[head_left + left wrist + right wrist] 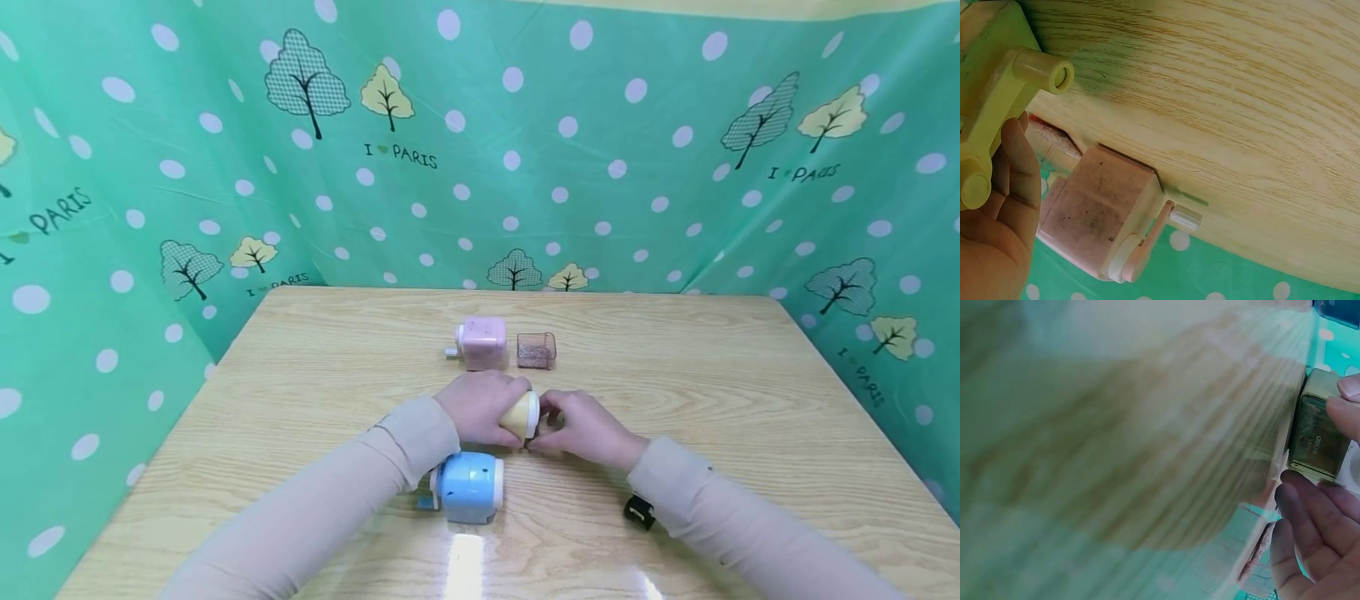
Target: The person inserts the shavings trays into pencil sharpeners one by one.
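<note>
My left hand (483, 408) grips a yellow crank pencil sharpener (516, 417) lying on its side, white front facing right. Its yellow crank (994, 119) shows beside the fingers in the left wrist view. At the sharpener's front, my right hand (585, 429) pinches the dark see-through shavings drawer (1317, 440) between thumb and fingers. Beyond the hands stands a pink pencil sharpener (484, 340), with a clear pinkish shavings drawer (536, 351) apart from it on its right. A blue pencil sharpener (469, 487) is nearer me, below the left wrist.
All this is on a wood-grain table (360, 350). A green dotted cloth (480, 167) hangs behind and along both sides. Beside the right cuff a small black thing (639, 512) shows, partly covered by the sleeve.
</note>
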Available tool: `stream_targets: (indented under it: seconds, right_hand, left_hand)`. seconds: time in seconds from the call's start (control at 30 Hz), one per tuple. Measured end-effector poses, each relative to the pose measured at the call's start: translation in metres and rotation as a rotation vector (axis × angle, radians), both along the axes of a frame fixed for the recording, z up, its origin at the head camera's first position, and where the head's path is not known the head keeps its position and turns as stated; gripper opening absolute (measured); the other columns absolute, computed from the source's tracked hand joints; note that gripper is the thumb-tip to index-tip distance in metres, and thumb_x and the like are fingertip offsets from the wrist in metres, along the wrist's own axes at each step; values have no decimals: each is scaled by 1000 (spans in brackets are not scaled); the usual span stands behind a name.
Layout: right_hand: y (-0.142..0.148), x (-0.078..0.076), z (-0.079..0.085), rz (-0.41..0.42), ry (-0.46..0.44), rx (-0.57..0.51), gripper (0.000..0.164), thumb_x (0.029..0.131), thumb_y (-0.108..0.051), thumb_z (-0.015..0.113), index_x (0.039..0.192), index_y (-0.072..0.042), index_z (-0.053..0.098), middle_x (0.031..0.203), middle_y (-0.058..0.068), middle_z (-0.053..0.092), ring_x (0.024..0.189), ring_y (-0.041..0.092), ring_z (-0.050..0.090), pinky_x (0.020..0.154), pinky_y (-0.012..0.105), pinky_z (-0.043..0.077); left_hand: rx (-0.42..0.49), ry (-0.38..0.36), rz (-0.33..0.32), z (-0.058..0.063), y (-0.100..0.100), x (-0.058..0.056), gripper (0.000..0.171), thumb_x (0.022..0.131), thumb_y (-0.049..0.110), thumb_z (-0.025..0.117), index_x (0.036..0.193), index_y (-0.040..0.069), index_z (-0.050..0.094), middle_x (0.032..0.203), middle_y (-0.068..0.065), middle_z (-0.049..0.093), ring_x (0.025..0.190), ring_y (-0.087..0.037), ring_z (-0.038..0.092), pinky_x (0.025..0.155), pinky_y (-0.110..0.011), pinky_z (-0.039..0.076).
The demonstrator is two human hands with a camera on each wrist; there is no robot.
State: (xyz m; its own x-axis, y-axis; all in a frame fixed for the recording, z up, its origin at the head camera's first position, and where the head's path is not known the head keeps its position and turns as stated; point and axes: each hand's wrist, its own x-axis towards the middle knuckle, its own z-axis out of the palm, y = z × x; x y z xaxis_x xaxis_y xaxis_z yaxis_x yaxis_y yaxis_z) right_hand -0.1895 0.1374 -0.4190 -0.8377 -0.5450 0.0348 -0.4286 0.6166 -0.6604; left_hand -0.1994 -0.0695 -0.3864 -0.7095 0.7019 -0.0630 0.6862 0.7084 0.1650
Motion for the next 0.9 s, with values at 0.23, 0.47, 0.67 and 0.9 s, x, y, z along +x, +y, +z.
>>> stream_targets:
  seconds: [0.23, 0.47, 0.67, 0.9]
  right_hand:
    - [-3, 0, -1, -4, -12, 5, 42, 74, -28, 85, 104, -3, 70, 88, -1, 69, 78, 12, 59, 70, 32, 55]
    - [-4, 1, -1, -6, -17, 7, 41, 75, -27, 84, 105, -2, 69, 87, -1, 67, 77, 13, 58, 68, 32, 54]
    - [-2, 0, 3, 4, -77, 9, 47, 76, -30, 83, 111, -3, 67, 93, 0, 68, 82, 14, 59, 74, 34, 55]
    - [2, -6, 12, 66, -129, 21, 57, 76, -22, 83, 125, -1, 63, 110, 5, 69, 94, 19, 61, 84, 42, 55]
  left_hand:
    - [1, -12, -1, 0, -1, 1, 59, 74, 49, 80, 116, 15, 58, 98, 4, 67, 88, -12, 60, 80, -30, 52]
    - [12, -28, 10, 1, 0, 2, 58, 74, 47, 80, 116, 14, 58, 97, 4, 67, 87, -13, 59, 80, -30, 52]
    - [20, -40, 11, -1, -2, 1, 60, 73, 48, 80, 117, 14, 58, 97, 4, 66, 87, -13, 59, 79, -30, 53]
    - [14, -48, 1, 1, -2, -1, 64, 74, 54, 77, 120, 13, 58, 95, 4, 61, 84, -12, 57, 75, -30, 52]
